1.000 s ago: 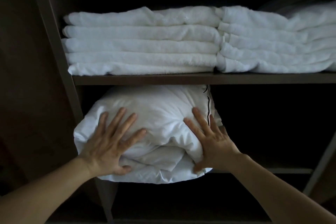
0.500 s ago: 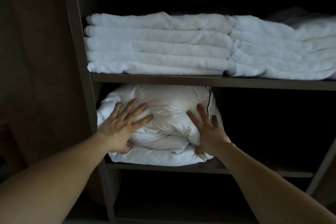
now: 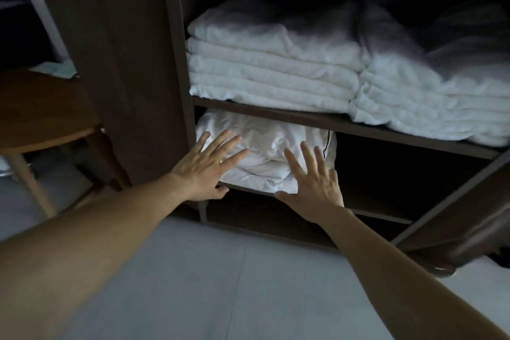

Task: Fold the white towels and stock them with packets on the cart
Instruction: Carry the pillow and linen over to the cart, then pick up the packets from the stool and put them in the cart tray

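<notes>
A bulky white bundle of folded bedding (image 3: pixel 271 143) with a thin black trim line lies on the left of the lower shelf (image 3: pixel 372 208) of a dark cabinet. My left hand (image 3: pixel 205 167) has its fingers spread flat against the bundle's left front. Over the bundle's right front, my right hand (image 3: pixel 314 183) also has straight, spread fingers; I cannot tell whether it touches. On the upper shelf (image 3: pixel 342 123) sit two stacks of folded white towels, a left stack (image 3: pixel 270 74) and a right stack (image 3: pixel 430 102).
The right part of the lower shelf is dark. A dark cabinet door (image 3: pixel 121 58) stands open at the left, with a round wooden table (image 3: pixel 41 113) beside it. Another dark door edge (image 3: pixel 469 226) angles in at the right. Pale floor (image 3: pixel 234 284) lies below.
The bundle has gone deeper onto the lower shelf. My view has pulled back and tilted, so the floor, table and doors now show. Both hands have drawn back toward the shelf's front edge.
</notes>
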A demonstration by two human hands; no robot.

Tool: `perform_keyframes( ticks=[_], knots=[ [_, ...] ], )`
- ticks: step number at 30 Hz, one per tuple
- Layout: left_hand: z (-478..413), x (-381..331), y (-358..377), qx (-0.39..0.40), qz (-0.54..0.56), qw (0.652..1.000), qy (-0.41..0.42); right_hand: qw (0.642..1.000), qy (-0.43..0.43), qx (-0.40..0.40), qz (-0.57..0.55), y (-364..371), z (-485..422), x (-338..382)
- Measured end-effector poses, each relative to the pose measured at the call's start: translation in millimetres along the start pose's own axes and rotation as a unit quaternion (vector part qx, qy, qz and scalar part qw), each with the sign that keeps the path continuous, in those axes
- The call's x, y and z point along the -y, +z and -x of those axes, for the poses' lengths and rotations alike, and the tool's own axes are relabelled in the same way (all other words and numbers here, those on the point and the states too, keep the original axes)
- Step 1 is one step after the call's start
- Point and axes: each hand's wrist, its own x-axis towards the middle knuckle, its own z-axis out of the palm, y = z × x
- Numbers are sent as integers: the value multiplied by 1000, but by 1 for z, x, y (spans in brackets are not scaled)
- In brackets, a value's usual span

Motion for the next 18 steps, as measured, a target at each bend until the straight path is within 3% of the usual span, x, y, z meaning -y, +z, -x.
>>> perform_keyframes(
  ticks=[5,9,18],
  knots=[
    [56,29,-111,1,57,998,-40,997,-40,54,-35,-112,35,51],
    [97,68,-204,-17,92,988,-120,993,-74,80,-50,-208,55,86],
    [191,97,-288,-6,103,975,-196,982,-153,90,-62,-319,74,143]
  ],
)
